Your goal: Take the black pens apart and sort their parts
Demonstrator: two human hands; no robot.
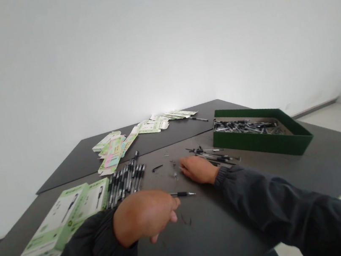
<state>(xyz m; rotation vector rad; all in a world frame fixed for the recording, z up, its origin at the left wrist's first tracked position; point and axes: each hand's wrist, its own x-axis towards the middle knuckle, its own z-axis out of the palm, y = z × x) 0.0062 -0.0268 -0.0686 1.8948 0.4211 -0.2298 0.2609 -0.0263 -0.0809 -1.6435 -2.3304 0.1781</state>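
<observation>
My left hand (146, 215) is closed on a pen (185, 194) with a black grip, whose pointed metal tip sticks out to the right; its rear part is hidden by the hand. Beside it, to the left, lies a bundle of capped pens (125, 179). My right hand (199, 168) rests low over the table with curled fingers, and what they pinch, if anything, is too small to name. Small clear bits (175, 175) lie just left of those fingers. Behind the right hand is a loose group of pen parts (216, 155).
A green box (259, 142) full of pen parts stands at the right. White and green pen boxes (62, 217) are stacked at the left front. Flattened cartons (113, 155) spread across the back of the dark table (223, 227). A single black piece (157, 168) lies mid-table.
</observation>
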